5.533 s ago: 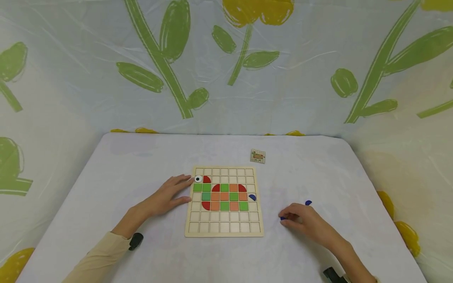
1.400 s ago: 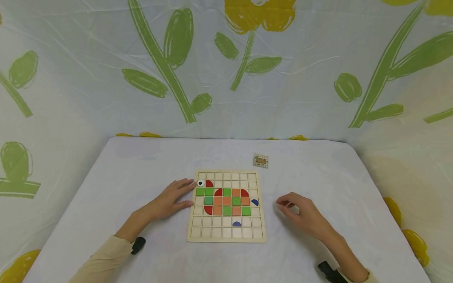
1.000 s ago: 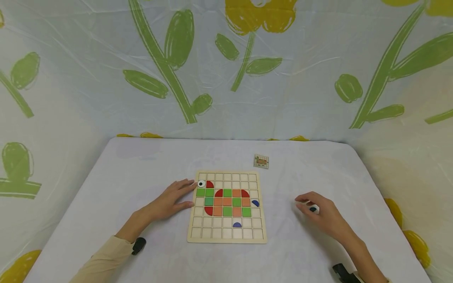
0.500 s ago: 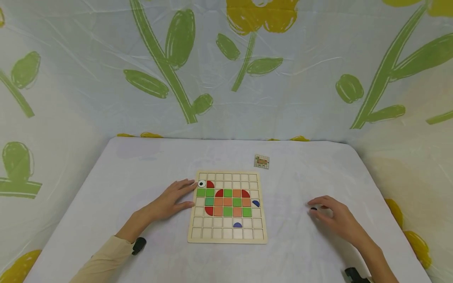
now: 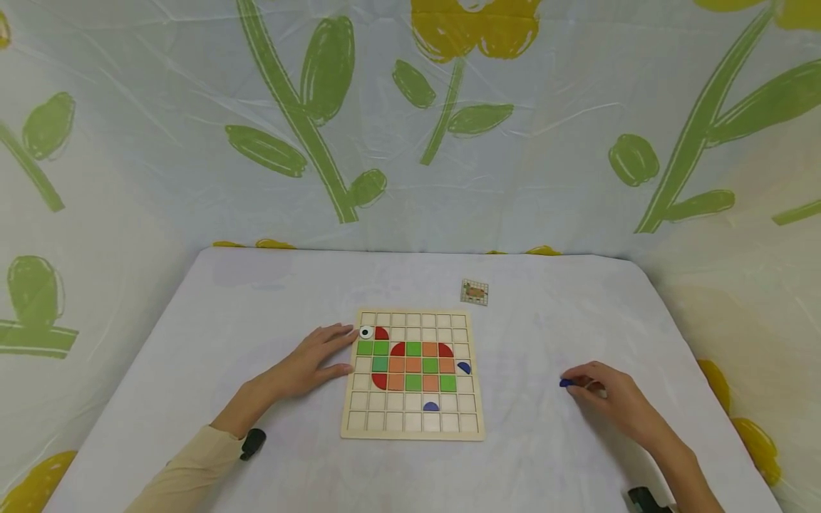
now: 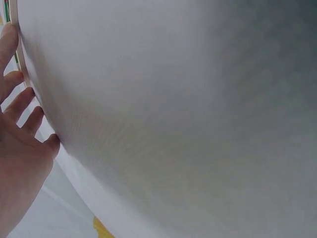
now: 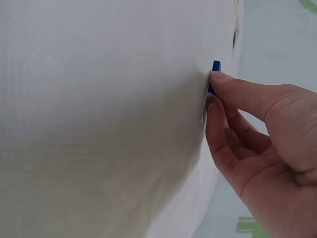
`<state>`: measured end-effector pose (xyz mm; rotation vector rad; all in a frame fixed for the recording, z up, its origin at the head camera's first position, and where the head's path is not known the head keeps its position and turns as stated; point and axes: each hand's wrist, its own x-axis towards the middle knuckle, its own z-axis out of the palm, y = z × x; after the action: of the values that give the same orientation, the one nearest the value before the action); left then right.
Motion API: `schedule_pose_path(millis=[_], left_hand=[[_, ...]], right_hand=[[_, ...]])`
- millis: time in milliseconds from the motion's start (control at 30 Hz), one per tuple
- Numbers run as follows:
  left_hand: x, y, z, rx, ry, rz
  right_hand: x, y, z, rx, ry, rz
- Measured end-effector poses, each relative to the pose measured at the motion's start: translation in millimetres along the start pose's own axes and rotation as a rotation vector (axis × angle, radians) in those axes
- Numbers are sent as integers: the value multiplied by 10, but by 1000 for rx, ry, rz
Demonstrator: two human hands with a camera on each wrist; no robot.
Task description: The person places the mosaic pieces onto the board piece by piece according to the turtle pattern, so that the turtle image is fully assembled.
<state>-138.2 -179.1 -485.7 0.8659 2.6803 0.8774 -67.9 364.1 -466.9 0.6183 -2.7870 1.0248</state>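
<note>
My right hand [image 5: 618, 402] pinches a small blue half-round tile [image 5: 565, 382] between thumb and fingers, just at the table surface right of the board. In the right wrist view the tile [image 7: 216, 66] pokes out beyond the thumb tip. My left hand [image 5: 301, 365] lies with fingers extended, touching the left edge of the wooden grid board [image 5: 410, 435]. Green, orange and red tiles fill cells in the board's middle, with a round eye tile [image 5: 365, 333] at upper left. One blue half-round tile [image 5: 464, 368] sits in the right column, another blue half-round tile [image 5: 431, 407] in a lower row.
A small picture card [image 5: 474, 292] with a gridded pattern lies behind the board, toward the right. The white-clothed table [image 5: 256, 299] meets a flower-printed curtain [image 5: 500, 185] at its back and sides.
A blue half-round tile has come to lie in the board's lower row. My right hand has since moved right, away from the board, and taken hold of another blue tile. The left hand stays put.
</note>
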Motion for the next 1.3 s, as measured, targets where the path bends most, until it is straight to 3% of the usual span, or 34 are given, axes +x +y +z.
schedule_pose_path(millis=[533, 933, 1300], left_hand=[[5, 10, 2, 6, -5, 2], [1, 22, -1, 3, -12, -12], [2, 31, -8, -2, -16, -30]], right_hand=[[105, -104, 86, 29, -20, 30], [323, -367, 231, 52, -48, 24], [534, -586, 423, 142, -90, 17]])
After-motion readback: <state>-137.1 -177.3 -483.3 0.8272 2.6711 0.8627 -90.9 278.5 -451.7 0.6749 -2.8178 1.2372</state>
